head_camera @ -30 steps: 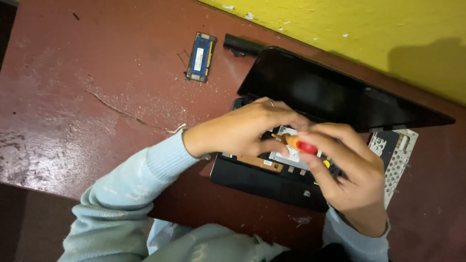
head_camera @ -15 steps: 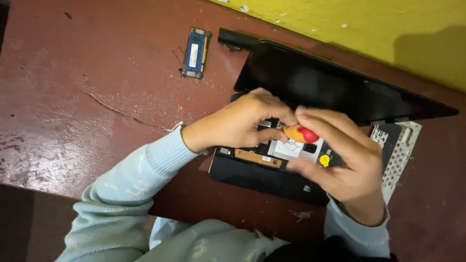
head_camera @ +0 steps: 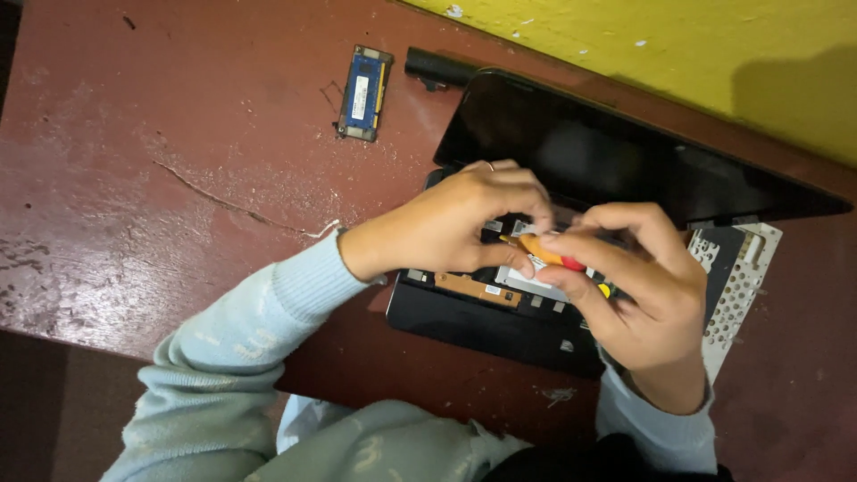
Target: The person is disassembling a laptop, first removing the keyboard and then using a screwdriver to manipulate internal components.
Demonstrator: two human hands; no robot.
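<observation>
An opened black laptop (head_camera: 500,321) lies on a worn red table (head_camera: 161,178), its keyboard removed so the inner boards show. Its dark screen (head_camera: 607,161) tilts back toward the wall. My right hand (head_camera: 643,299) grips a small screwdriver (head_camera: 546,252) with an orange and red handle, its tip pointing into the laptop's inside. My left hand (head_camera: 455,223) rests on the open base beside the tip, fingers curled over the parts and touching the screwdriver's shaft. Both sleeves are pale blue.
A blue memory module (head_camera: 363,93) lies on the table at upper left of the laptop. A black battery bar (head_camera: 437,67) sits behind it near the yellow wall (head_camera: 714,54). The removed keyboard (head_camera: 741,277), underside up, lies at the laptop's right.
My hands have stayed on the laptop's inside. The right hand has turned the screwdriver slightly, and the view has shifted a little.
</observation>
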